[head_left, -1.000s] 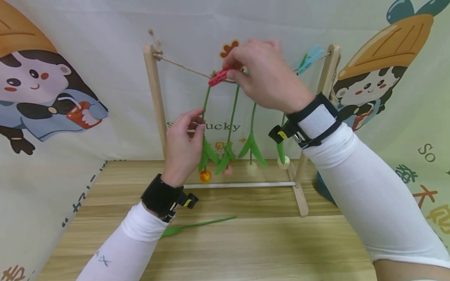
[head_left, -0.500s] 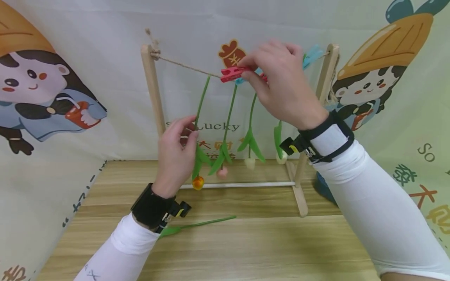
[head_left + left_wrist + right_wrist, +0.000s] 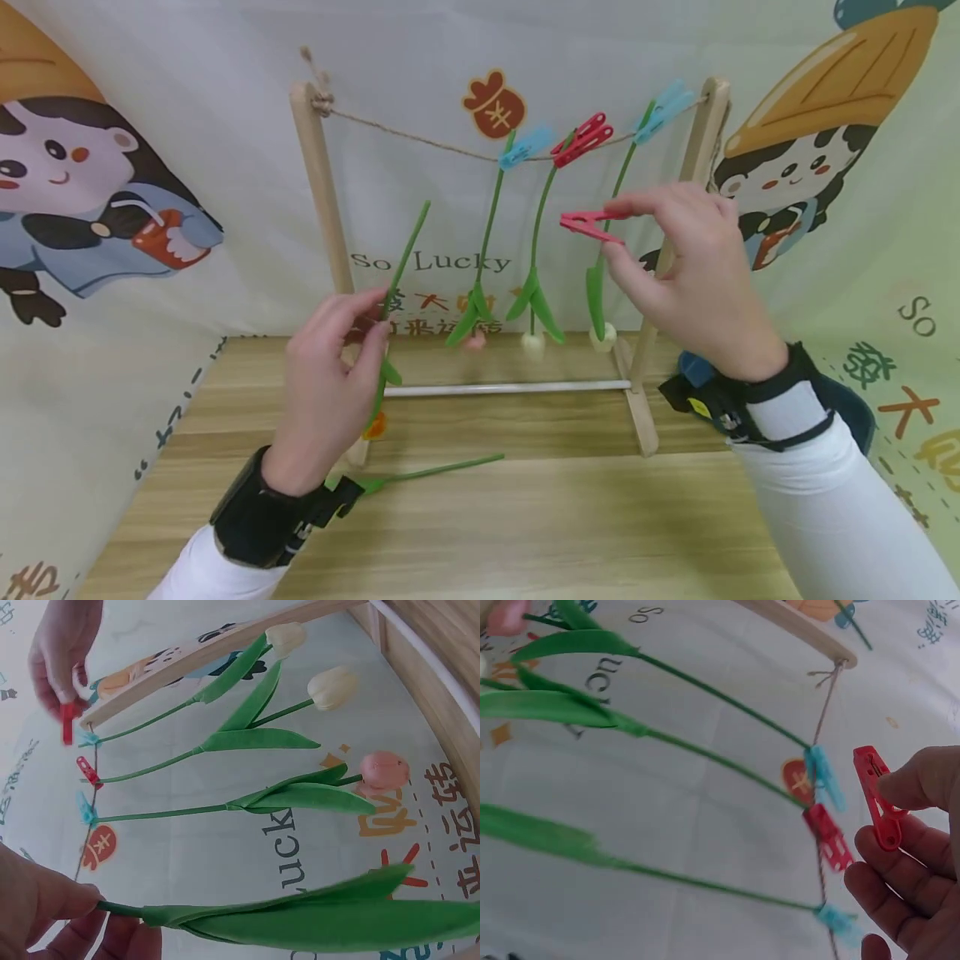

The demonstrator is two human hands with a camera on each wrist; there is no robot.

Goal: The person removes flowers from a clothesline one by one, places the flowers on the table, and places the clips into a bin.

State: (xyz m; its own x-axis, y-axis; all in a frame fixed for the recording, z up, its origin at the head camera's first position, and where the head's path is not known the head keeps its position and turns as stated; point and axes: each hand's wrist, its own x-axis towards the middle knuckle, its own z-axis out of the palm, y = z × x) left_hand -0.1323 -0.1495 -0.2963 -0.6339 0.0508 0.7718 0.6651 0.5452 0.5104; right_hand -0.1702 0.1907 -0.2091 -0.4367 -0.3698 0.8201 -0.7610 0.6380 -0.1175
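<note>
The left hand (image 3: pixel 330 371) pinches the orange tulip (image 3: pixel 300 928), now lowered clear of the rope (image 3: pixel 412 137). Apart from it, the right hand (image 3: pixel 690 279) pinches a red clip (image 3: pixel 870 789), withdrawn. This stem is evidently released; three tulips (image 3: pixel 259 739) remain clipped.

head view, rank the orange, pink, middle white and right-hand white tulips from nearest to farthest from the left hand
1. Orange tulip: held in the left hand itself.
2. Pink tulip: leftmost of those hanging from the rope.
3. Middle white tulip: just right of the pink one.
4. Right-hand white tulip: rightmost on the rope.
</note>
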